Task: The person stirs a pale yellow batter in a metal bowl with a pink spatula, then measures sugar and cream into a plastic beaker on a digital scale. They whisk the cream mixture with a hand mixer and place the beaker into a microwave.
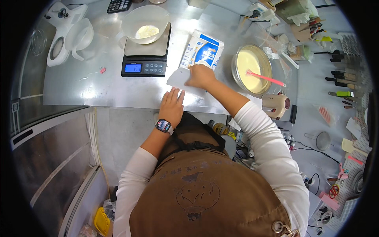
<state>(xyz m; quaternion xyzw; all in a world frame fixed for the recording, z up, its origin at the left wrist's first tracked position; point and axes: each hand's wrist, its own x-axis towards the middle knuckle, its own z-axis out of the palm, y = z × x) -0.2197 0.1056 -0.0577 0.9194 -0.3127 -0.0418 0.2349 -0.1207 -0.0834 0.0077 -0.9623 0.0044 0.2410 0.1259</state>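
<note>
My right hand [202, 76] grips a white plastic dough scraper [178, 77], laid across the near part of a flattened blue-and-white whipping cream carton [204, 49]. My left hand [172, 105] holds nothing; its outstretched fingers rest at the carton's near end, by the table's front edge. Left of the carton stands a black digital kitchen scale [143, 68] with a lit display. On its pan sits a translucent plastic mixing jug [130, 17] with some pale cream [147, 31] inside. To the right, a steel bowl [234, 69] holds pale yellow batter [250, 59] and a pink-handled spatula [268, 78].
A cream-coloured hand mixer [275, 105] lies at the right. Another plastic jug [81, 35] and a white stand mixer [56, 49] occupy the far left of the steel table [86, 86]. A calculator [119, 6] sits at the back; knives [343, 78] line the right wall.
</note>
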